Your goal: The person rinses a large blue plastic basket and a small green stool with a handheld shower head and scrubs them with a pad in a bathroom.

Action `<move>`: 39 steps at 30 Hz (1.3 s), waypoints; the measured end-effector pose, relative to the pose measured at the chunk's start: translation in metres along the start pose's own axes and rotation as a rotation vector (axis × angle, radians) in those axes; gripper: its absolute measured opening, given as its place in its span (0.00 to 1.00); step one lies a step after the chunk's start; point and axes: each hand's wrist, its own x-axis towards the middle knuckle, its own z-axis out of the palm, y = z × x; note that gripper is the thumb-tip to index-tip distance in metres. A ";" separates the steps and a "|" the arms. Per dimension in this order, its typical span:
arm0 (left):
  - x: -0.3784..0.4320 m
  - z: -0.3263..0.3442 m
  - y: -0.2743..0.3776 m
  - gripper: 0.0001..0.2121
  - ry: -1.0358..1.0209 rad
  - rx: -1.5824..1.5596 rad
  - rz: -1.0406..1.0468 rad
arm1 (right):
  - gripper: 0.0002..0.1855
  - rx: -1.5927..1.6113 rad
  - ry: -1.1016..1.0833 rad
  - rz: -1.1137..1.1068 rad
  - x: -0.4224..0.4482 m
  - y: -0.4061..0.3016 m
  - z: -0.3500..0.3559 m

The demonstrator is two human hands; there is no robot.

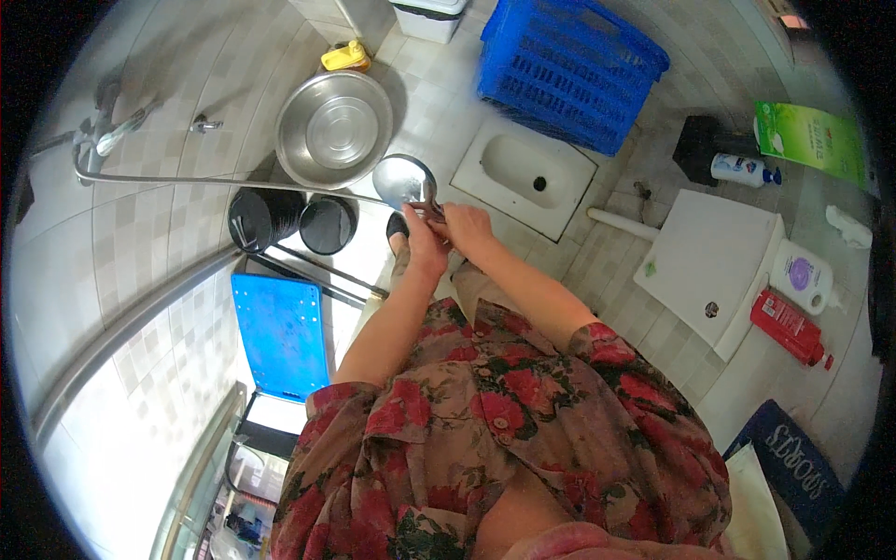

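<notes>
A round shiny vessel (404,180), probably a metal pan or dipper, is held out low in front of me by its dark handle. My right hand (470,227) is closed in a fist at the handle. My left hand (424,241) is against it, thumb up and fingers curled around the same part; the overlap hides the exact grip. A metal shower hose (231,183) runs from a wall mixer tap (89,143) to my left hand, where its end is hidden. Below the hands shows a dark shoe (397,224).
A wide steel basin (290,133) stands beside two black buckets (262,218). A blue plastic crate (567,70) is behind a squat toilet (511,157). On the left is a blue stool or board (281,332). Bottles (787,325) lie by a white cistern (707,266).
</notes>
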 end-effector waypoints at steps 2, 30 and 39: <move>-0.012 0.019 0.008 0.33 0.159 0.123 -0.021 | 0.23 0.015 -0.004 0.044 0.004 0.005 0.003; 0.010 -0.008 0.021 0.37 -0.051 -0.032 0.054 | 0.23 0.034 -0.167 -0.096 0.023 -0.015 -0.028; 0.008 0.004 0.002 0.37 0.005 0.074 0.038 | 0.25 0.058 -0.118 -0.033 0.010 0.011 -0.020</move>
